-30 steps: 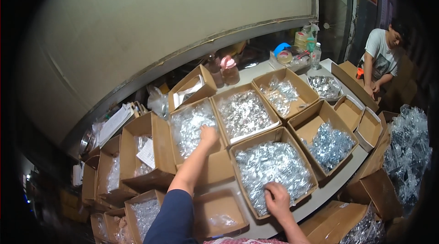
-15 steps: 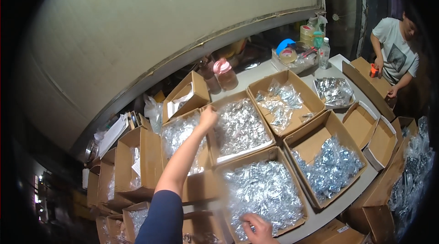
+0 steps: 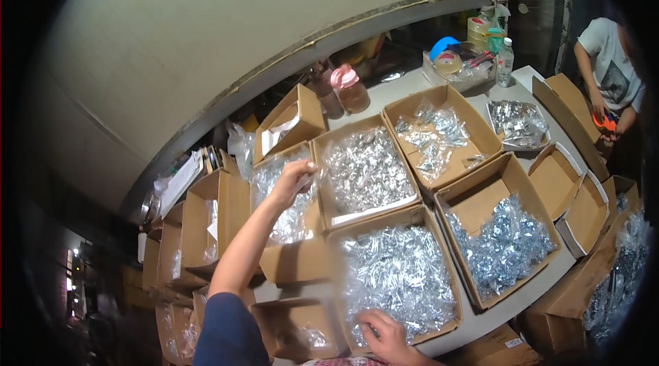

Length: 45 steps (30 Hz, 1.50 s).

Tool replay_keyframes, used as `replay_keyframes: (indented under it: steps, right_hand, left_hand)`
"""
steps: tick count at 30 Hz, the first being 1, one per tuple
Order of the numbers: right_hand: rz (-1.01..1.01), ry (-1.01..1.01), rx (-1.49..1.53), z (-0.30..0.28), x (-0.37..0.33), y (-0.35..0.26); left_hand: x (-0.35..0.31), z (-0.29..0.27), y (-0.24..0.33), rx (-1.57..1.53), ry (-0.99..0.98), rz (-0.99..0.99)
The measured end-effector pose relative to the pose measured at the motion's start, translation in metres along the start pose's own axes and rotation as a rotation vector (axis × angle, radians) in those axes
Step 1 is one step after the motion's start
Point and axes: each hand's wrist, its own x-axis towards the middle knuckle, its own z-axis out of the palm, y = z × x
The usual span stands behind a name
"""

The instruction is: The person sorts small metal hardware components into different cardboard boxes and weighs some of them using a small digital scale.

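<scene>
My left hand is closed in a pinch above a carton of clear packets, near its right wall. From its fingertips a small clear plastic bag seems to hang, partly blurred. My right hand lies low over the near carton, which is heaped with clear bags of shiny metal parts. Its fingers curl down among the bags, and what they grip is hidden. Behind it stands a carton of loose-looking silvery pieces, close to my left hand.
Bluish packets half fill a carton at right; another carton holds a few bags. Smaller boxes crowd the left and near side. A pink-lidded jar and a water bottle stand behind. A co-worker handles an orange tool.
My left hand has drawn left and toward me, off the silvery pieces' carton edge. My right hand stays over the near carton. The view has shifted slightly; the co-worker's hands have come together.
</scene>
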Motion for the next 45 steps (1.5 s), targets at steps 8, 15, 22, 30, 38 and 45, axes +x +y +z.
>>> replay_keyframes:
  steps: [8, 15, 22, 30, 38, 45]
  right_hand:
    - [0.117, -0.156, 0.126, -0.103, 0.073, -0.025]
    - [-0.100, 0.266, -0.663, -0.212, 0.290, 0.064]
    - [0.382, -0.125, -1.061, -0.191, 0.372, 0.146]
    - [-0.021, 0.349, 0.804, -0.232, 0.326, 0.102]
    - [0.429, 0.145, 0.113, -0.249, 0.226, 0.036]
    - [0.512, -0.253, -0.583, -0.225, 0.190, 0.097]
  left_hand:
    - [-0.218, -0.007, -0.055, 0.383, -0.579, -0.391]
    - [-0.268, 0.001, -0.078, 0.500, -0.611, -0.647]
    - [-0.302, -0.032, -0.091, 0.120, 0.066, -0.381]
    - [-0.308, -0.002, -0.064, -0.396, 0.476, -0.219]
    - [-0.312, -0.014, -0.107, -0.198, 0.500, -0.215]
    - [-0.303, -0.002, -0.098, -0.034, 0.273, -0.200]
